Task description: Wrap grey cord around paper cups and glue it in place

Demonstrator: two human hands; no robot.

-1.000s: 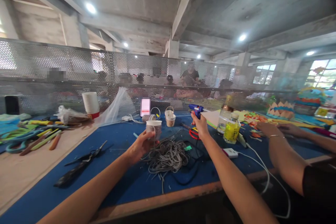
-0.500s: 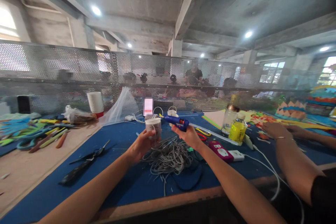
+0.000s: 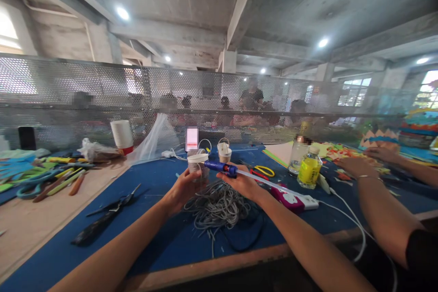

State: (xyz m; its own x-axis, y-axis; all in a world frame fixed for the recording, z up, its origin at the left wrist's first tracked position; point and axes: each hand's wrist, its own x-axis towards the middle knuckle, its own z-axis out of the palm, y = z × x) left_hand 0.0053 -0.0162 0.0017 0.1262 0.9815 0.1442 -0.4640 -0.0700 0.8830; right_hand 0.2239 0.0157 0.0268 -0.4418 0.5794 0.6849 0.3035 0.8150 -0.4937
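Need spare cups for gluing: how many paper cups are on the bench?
3, plus a stack: one in the left hand, cup; a small handled cup behind it; the stack by the mesh. Others may be hidden.

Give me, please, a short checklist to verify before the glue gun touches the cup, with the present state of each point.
1. Left hand has a firm grip on the paper cup: ok.
2. Right hand holds the blue glue gun, nozzle toward the cup: ok.
3. Nozzle touching the cup rim: cannot tell, the picture is too small there.
4. Glue hot and ready: cannot tell.
5. Grey cord bundle away from the nozzle: not ok, it lies directly beneath both hands.
6. Neighbouring person's arm apart from the gun: ok.
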